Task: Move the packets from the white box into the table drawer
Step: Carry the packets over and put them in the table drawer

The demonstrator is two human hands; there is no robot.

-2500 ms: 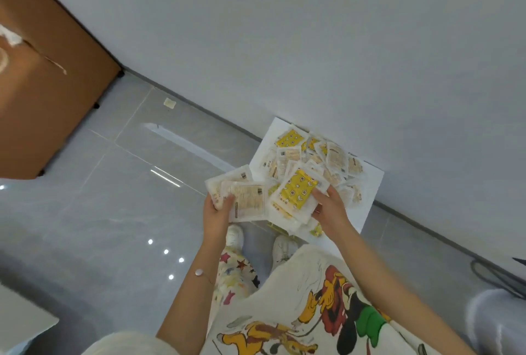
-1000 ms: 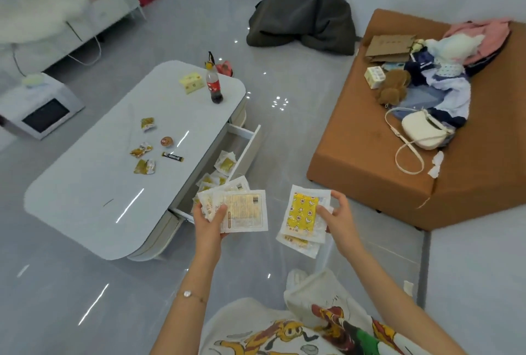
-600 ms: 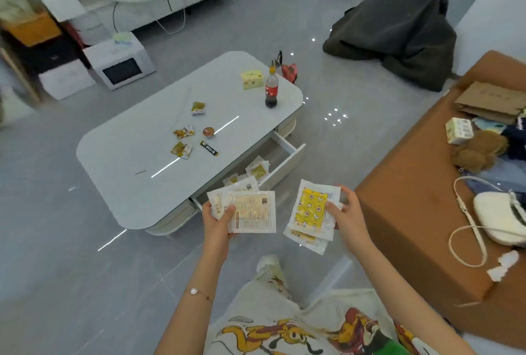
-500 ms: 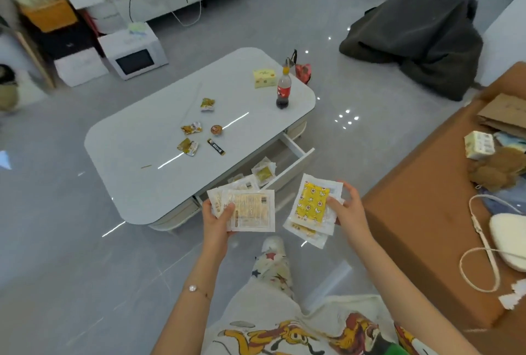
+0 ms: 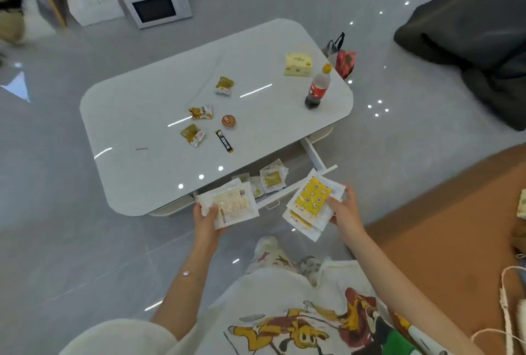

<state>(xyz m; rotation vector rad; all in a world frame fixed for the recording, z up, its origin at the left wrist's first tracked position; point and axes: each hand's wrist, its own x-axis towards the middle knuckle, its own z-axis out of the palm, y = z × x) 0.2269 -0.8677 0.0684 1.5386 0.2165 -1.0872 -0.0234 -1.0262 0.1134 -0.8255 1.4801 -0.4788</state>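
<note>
Grips one packet stack point(image 5: 230, 206) in left hand point(image 5: 209, 222), pinches a second stack point(image 5: 311, 203) in right hand point(image 5: 345, 213), both just short of the open drawer point(image 5: 313, 154). Finds some packets point(image 5: 271, 178) already inside. Leaves both stacks to drop in; cannot judge the box, out of view.

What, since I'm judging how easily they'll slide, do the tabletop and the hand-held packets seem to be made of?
Tabletop: glossy pale slab, perhaps glass or polished stone; it mirrors ceiling lights as sharp streaks and dots.
Pale packets in the left hand and yellow packets in the right hand: thin, flat sealed pouches with white borders, probably plastic film or coated paper; which one is unclear.
</note>
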